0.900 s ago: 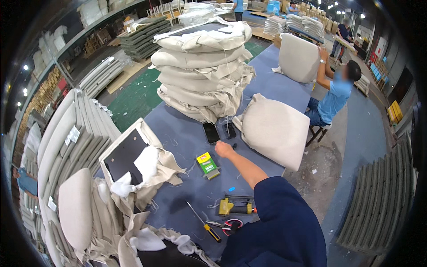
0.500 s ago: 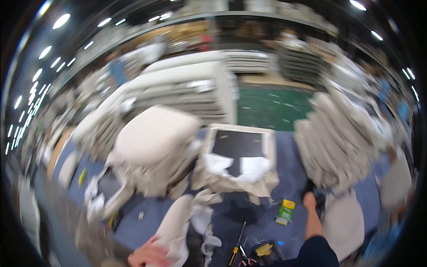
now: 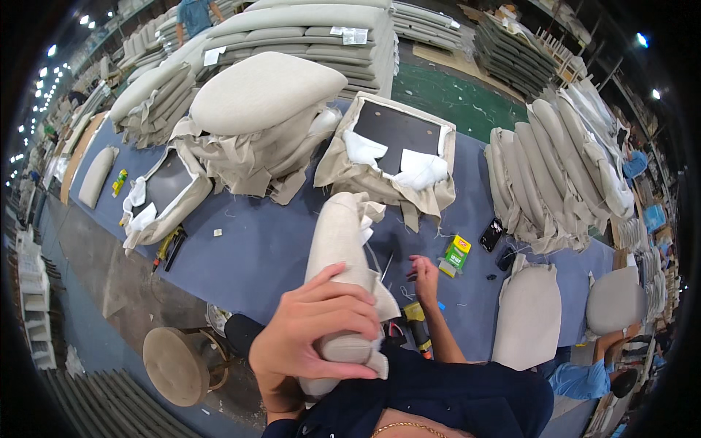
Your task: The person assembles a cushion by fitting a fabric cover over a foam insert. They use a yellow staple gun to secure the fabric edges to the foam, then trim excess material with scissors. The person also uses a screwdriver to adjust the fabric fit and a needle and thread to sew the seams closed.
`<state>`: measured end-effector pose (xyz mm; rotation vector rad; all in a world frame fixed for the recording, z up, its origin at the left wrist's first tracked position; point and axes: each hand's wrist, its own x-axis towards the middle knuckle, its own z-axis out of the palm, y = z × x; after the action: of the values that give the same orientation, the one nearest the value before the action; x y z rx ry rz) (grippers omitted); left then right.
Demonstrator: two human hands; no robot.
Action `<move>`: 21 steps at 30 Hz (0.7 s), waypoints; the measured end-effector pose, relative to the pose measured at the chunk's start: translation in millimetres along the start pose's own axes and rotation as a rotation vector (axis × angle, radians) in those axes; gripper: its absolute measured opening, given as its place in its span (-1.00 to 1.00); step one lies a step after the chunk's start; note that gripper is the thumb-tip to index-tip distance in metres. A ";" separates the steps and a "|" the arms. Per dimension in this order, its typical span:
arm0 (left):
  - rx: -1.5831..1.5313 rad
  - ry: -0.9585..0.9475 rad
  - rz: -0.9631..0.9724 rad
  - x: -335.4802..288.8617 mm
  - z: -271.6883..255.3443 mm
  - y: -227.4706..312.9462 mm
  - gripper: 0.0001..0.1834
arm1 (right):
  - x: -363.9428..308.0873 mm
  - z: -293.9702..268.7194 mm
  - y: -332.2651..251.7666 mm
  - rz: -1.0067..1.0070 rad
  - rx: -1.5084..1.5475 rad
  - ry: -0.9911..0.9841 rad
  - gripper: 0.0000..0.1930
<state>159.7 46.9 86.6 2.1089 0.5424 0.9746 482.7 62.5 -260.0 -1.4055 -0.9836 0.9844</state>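
My left hand (image 3: 321,321) is wrapped round a beige fabric-covered seat cushion (image 3: 337,237), tilted on edge close to my body. Loose cloth hangs along the cushion's right side. Just right of it, my right hand (image 3: 423,279) is over the blue tabletop, fingers loosely bent and apart, with nothing visible in them. Beside that hand a thin metal shaft (image 3: 388,264) shows, its lower end hidden by the cushion. A yellow-and-black tool (image 3: 415,314) lies below the hand. A yellow-and-green box (image 3: 456,255) and a black phone (image 3: 491,235) are farther right.
An upturned seat cushion (image 3: 401,139) with a dark board stands beyond my hands. Stacked cushions (image 3: 263,95) rise at left, more cushions (image 3: 544,168) at right. A single seat cushion (image 3: 527,314) lies at the table's near right. A round stool (image 3: 175,365) stands on the floor at left.
My view has tipped downward. My right hand has moved left, away from the dark object at right. My left hand now grips the cushion, which stands more upright.
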 end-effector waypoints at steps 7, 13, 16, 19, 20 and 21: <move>-0.007 -0.036 0.050 -24.0 10.8 11.3 -0.56 | -38.4 41.8 -42.5 0.063 0.149 -0.127 -0.65; -0.003 0.015 0.084 -35.6 6.7 6.6 -0.50 | -52.7 49.4 -60.7 0.060 0.162 -0.112 -0.62; 0.024 0.008 0.100 -34.3 5.0 7.8 -0.57 | -57.3 47.4 -64.7 0.028 0.105 -0.127 -0.62; 0.026 -0.001 0.100 -34.4 5.1 6.9 -0.57 | -59.8 46.4 -86.0 0.037 0.033 -0.170 -0.61; 0.031 -0.003 0.103 -33.3 4.7 6.8 -0.56 | -59.4 43.0 -93.7 0.039 0.004 -0.204 -0.61; 0.038 -0.009 0.100 -34.3 2.3 7.4 -0.55 | -60.6 44.3 -104.4 0.047 -0.019 -0.240 -0.61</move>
<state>140.7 19.6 75.2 2.1909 0.4577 1.0174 418.0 23.7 -155.7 -1.3520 -1.1424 1.2020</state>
